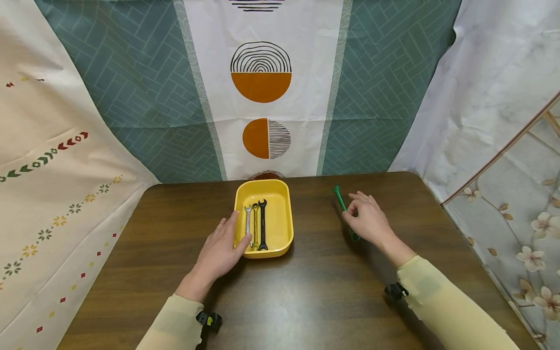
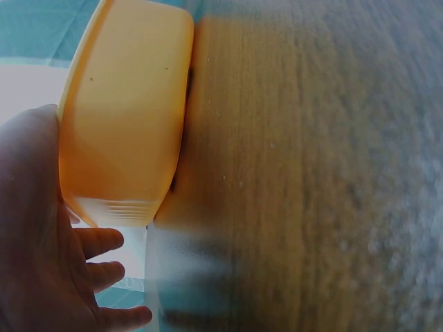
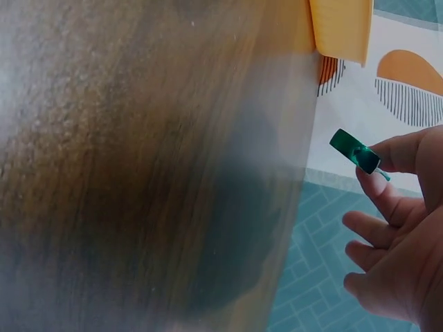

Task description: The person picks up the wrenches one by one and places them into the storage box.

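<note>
A yellow tray [image 1: 280,218] stands near the back of the table. In it, side by side, lie a silver wrench [image 1: 248,218], a yellow wrench [image 1: 255,226] and a black wrench [image 1: 263,226]. My left hand [image 1: 220,248] rests against the tray's left side, fingers extended and thumb over the near left corner; the left wrist view shows the tray's outer wall [image 2: 124,117] beside the spread fingers. To the right of the tray, my right hand [image 1: 367,218] pinches a green wrench [image 3: 354,151] between thumb and index finger, above the table. The other fingers are loosely spread.
The brown wooden table [image 1: 306,301] ends at a patterned curtain [image 1: 271,107] behind the tray. A floral cloth [image 1: 525,243] hangs on the right side and a cream cloth [image 1: 65,194] on the left.
</note>
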`<state>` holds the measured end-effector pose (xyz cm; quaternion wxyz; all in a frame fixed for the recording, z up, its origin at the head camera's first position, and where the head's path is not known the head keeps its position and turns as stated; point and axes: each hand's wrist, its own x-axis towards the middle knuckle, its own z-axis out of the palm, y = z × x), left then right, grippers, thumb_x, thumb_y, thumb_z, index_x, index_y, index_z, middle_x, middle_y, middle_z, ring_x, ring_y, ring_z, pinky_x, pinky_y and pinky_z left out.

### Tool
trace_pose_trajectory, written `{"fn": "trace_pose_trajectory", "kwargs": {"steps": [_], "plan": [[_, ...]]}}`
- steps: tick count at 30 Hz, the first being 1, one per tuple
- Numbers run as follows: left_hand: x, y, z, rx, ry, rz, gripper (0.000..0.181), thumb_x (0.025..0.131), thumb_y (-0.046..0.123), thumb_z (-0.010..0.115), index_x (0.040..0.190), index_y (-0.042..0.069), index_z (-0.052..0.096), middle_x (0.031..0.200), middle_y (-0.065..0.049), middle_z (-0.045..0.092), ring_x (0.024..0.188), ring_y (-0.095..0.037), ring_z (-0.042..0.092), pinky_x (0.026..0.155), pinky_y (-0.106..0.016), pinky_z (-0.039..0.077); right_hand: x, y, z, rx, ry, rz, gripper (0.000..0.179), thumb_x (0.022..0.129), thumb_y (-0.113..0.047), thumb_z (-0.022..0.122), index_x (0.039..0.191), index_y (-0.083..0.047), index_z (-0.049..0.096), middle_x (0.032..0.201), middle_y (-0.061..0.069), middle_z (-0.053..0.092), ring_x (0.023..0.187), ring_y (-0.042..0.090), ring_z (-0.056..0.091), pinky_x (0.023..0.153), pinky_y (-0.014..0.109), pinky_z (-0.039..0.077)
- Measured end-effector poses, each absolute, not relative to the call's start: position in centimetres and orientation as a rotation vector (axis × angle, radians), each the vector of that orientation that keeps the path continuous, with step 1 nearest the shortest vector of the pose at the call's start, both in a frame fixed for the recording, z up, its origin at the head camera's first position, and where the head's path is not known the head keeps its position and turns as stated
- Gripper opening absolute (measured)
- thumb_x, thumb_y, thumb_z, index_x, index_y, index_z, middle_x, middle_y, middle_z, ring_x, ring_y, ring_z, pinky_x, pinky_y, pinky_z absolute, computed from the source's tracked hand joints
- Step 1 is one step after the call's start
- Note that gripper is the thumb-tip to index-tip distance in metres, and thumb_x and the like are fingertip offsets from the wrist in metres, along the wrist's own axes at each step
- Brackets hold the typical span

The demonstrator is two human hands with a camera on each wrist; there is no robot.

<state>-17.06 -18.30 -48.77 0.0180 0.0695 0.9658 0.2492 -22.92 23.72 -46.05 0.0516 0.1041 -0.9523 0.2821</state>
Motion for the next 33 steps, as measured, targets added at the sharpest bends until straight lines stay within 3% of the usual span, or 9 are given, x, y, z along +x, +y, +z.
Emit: {"fn": "trace_pose_trajectory", "kwargs": {"steps": [33], "plan": [[-17.1,-18.4,-49.0,0.219,3.003,0.776,0.095,0.111,0.065,0.048,0.178,0.008,0.012,0.18,-0.019,0.025,0.167,-0.044,0.02,0.129,-0.068,0.025,-22.4,20.6,-45.4,0.417,-2.855,0.884,0.021,0.099,-0.015,0.074,0.08,-0.012,0.066,0.157,0.024,0.06,0.16,0.043,0.038,0.134,0.054,0.019]]}}
